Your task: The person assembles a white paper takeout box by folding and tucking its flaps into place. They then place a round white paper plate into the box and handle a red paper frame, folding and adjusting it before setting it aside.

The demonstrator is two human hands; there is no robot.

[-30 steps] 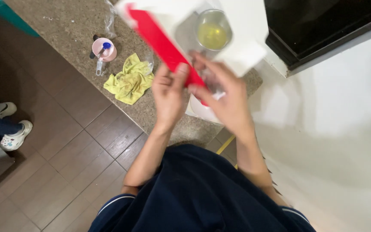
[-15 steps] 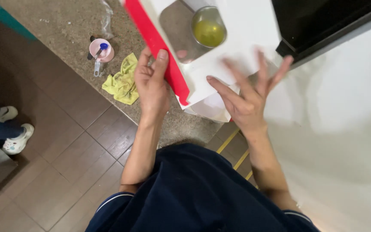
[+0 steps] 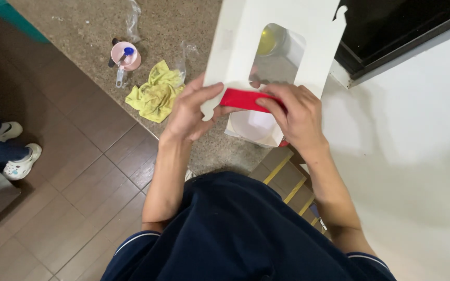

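Note:
I hold a white cardboard box lid [image 3: 246,47] with a clear window upright over the stone counter [image 3: 79,31]. My left hand [image 3: 194,112] grips its lower left corner. My right hand [image 3: 295,117] grips the lower edge, where a red band [image 3: 243,99] runs across. Beneath the lid sits the open white box base [image 3: 253,127]. Through the window shows a metal bowl with yellow liquid [image 3: 269,41].
A crumpled yellow cloth [image 3: 154,93] and a pink cup with a small bottle [image 3: 125,56] lie left on the counter. Clear plastic wrap [image 3: 134,18] lies behind. Another person's white shoes [image 3: 16,156] stand on the tiled floor at left. A dark appliance [image 3: 391,26] is at the upper right.
The lid, lying tilted with only my left hand on its red edge, has been raised upright. My right hand, spread open before, now grips its lower edge.

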